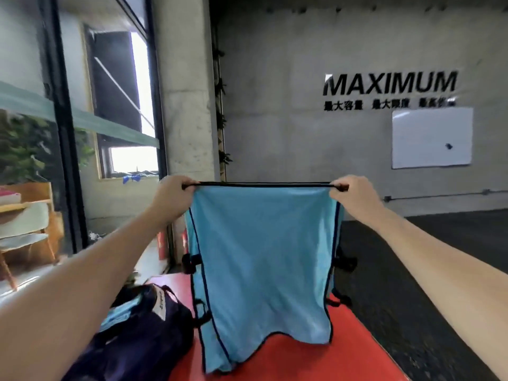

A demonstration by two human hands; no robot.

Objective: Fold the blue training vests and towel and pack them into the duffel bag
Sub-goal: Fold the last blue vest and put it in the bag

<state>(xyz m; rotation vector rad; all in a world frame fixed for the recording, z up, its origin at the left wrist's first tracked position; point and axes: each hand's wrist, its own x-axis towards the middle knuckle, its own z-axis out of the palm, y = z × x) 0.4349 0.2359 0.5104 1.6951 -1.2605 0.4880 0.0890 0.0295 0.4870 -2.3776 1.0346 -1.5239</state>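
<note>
A light blue training vest (264,259) with black trim hangs in the air in front of me, stretched flat by its top edge. My left hand (171,198) pinches the vest's top left corner and my right hand (354,195) pinches its top right corner. The vest's lower edge dangles over a red surface (316,361). At the lower left a dark navy duffel bag (143,334) stands open on that surface, with light blue fabric (121,312) showing inside it. No towel can be made out.
A concrete wall with black lettering and a whiteboard (431,137) lies ahead. A glass wall and a concrete pillar (187,105) stand at the left, with a chair (24,237) behind the glass. Dark floor (439,270) runs along the right.
</note>
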